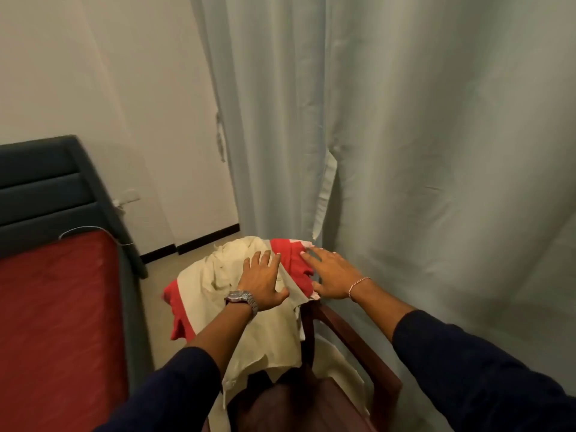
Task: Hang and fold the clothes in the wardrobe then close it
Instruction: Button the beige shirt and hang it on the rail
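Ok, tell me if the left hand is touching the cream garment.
Touching: the head view shows the left hand lying flat, fingers spread, on the cream garment.

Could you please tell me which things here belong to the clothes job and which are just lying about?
Job: cream garment, red garment, left hand, right hand.
Lying about: chair, bed, curtain.

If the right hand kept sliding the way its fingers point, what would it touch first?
The right hand points up-left across the red garment on the chair. Going on, it would likely meet the cream garment beside it, near the left hand; depth is unclear.
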